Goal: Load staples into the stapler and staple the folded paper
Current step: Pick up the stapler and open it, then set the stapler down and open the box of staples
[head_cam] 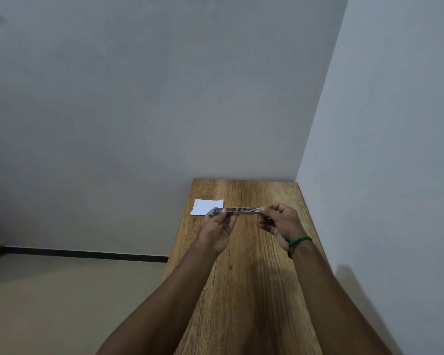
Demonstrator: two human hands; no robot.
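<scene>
Currently, in the head view, both hands are raised over a wooden surface (pixel 244 278) that fits into the corner of two pale walls. Between them is the stapler (pixel 237 211), swung open into one long, nearly level metal strip running from 9 o'clock to 3 o'clock. The left hand (pixel 219 226) pinches its 9 o'clock end, where a bit of blue shows, between thumb and fingertips. The right hand (pixel 280 221), with a green thread bracelet (pixel 296 240) at the wrist, has its fingers curled round the 3 o'clock end. The folded paper (pixel 207 207) lies flat on the surface at about 10 o'clock from the left hand, close to the surface's left edge and partly behind the stapler's tip. Whether the channel holds staples is too small to tell, and no loose strip can be made out.

I judge this to be the loading step, with the stapling not yet done. The stapler is held only by its ends in mid-air, so a loosened pinch could let it drop or fold shut on a fingertip. A strip fed in crooked could jam or break apart. The paper sits near the edge, and a careless sweep of the left hand could push it off.
</scene>
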